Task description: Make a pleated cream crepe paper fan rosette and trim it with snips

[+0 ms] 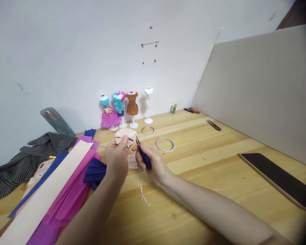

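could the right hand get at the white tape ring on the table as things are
Probably yes. The tape ring lies on bare table just beyond the right hand, with nothing between them. But that hand is closed around the blue scissors, so its fingers are busy.

You have no readable text, number or brand in view. The pleated paper fan [125, 136] in your left hand [117, 158] and the blue-handled scissors [143, 156] in your right hand [155, 167] carry no print. The small green bottle [174, 108] by the wall is too small to read.
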A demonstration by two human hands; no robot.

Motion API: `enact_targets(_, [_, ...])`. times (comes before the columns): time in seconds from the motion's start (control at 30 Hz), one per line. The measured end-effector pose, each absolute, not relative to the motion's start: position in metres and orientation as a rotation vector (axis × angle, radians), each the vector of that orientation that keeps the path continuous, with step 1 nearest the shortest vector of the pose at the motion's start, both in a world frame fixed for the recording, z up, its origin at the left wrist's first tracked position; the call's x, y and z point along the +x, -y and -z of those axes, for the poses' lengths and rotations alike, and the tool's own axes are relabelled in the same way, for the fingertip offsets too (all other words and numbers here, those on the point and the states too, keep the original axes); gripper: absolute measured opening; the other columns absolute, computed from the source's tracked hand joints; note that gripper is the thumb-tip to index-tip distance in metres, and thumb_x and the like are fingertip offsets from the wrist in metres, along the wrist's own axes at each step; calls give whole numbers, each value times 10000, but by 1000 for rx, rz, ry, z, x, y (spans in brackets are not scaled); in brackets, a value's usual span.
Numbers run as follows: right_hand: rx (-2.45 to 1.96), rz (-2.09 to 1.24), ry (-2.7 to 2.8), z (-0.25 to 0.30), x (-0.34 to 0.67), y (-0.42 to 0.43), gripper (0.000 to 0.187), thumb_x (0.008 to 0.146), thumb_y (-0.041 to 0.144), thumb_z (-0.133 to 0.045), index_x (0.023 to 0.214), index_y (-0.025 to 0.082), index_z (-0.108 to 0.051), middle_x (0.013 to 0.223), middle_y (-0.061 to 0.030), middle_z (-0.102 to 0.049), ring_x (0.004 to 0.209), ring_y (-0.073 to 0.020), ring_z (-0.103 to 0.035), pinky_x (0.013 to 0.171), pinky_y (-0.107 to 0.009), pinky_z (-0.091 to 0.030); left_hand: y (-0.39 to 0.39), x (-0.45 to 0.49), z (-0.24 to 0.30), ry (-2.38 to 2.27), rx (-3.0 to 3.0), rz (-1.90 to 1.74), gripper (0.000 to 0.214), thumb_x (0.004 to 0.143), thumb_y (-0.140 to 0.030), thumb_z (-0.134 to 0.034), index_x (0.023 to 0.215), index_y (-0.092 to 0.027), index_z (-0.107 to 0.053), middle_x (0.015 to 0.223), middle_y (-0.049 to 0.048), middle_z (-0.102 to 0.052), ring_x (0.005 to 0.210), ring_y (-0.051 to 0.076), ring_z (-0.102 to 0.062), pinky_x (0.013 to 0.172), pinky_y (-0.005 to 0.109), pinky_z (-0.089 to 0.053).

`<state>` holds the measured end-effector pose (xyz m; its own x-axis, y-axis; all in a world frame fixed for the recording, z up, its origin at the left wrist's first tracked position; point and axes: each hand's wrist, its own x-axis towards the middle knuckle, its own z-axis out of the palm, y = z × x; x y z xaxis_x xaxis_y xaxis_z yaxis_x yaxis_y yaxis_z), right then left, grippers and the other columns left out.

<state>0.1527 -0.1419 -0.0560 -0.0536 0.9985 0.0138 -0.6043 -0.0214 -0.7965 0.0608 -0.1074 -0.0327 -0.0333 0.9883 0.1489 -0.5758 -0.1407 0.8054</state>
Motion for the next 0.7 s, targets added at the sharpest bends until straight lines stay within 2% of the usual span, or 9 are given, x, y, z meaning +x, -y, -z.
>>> enact_targets(0.33, [-674, -1453, 753, 57, 152, 142, 292, 733, 443, -604, 757, 153, -579, 452, 69, -467, 334, -50, -322, 365, -204, -198, 109, 61, 38, -698, 936, -1499, 184, 639, -274, -759, 711, -132, -665, 692, 24, -655, 665, 125, -587, 683, 251, -473])
enact_targets(0.7, [-696, -1452, 738, 57, 152, 143, 288, 719, 439, -614, 743, 155, -568, 445, 72, -465, 338, -49, -323, 370, -205, -190, 107, 60, 37, -676, 937, -1495, 183, 609, -259, -780, 697, -139, -673, 683, 14, -653, 655, 120, -583, 675, 249, -482])
